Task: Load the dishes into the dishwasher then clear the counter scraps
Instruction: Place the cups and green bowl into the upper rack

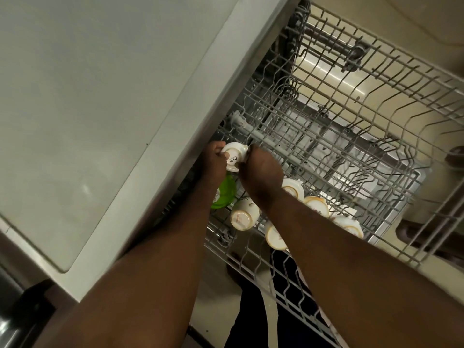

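You are looking down into a home kitchen. Beside you runs a pale countertop with a rounded corner. Under its edge a built-in dishwasher stands open, shiny steel inside, with its grey wire upper rack pulled out in front of you. A grey spray arm shows through the wires. Household crockery sits in the rack: white cups with gold-ringed bases turned upside down, a green bowl, and a white cup printed SISTA. A second, white wire rack lies lower down.
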